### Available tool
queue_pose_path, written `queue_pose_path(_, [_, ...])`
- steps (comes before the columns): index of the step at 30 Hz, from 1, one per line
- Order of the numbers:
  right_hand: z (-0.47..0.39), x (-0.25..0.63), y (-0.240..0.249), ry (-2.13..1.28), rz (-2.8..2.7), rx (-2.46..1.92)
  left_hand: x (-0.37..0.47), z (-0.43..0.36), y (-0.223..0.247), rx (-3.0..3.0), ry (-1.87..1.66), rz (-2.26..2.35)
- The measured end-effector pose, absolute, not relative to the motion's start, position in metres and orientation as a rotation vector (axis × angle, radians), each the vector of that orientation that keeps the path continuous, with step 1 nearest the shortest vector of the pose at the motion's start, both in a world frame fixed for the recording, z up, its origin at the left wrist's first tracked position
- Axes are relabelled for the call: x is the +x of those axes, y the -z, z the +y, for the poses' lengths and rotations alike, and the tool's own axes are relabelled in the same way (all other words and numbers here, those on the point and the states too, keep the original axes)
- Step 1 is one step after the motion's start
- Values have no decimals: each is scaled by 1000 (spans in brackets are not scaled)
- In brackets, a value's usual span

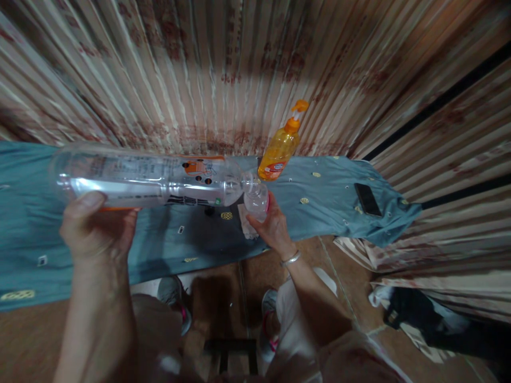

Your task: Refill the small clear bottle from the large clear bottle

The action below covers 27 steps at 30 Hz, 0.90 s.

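Observation:
My left hand (98,226) is wrapped round the base end of a large clear plastic bottle (147,178), which lies nearly level in the air with its neck to the right. Printing and an orange picture show on its side. At the bottle's mouth, my right hand (273,221) grips a small clear bottle (256,201) with a bit of pink at its edge. The two mouths meet or nearly meet; whether they touch I cannot tell. A pump bottle of orange-yellow liquid (279,151) stands just behind my right hand. Beneath the small bottle lies a pale folded cloth (248,223).
A teal patterned cloth (159,250) covers the long narrow table. On its right end rests a black phone (367,199). Pleated curtains (223,69) hang close behind and to the right. Dark and pale fabric (423,314) lies on the tiled floor at the lower right.

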State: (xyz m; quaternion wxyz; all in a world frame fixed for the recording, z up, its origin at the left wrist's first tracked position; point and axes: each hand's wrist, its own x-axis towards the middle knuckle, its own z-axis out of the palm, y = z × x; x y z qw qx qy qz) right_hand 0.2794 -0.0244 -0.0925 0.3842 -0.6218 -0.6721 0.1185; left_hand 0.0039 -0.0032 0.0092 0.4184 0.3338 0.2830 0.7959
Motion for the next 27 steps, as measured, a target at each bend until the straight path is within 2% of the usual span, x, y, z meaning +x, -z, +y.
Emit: queue_pose_path(27, [-25, 281, 96, -273, -1719, -1587, 7, -4, -12, 841, -1989, 724])
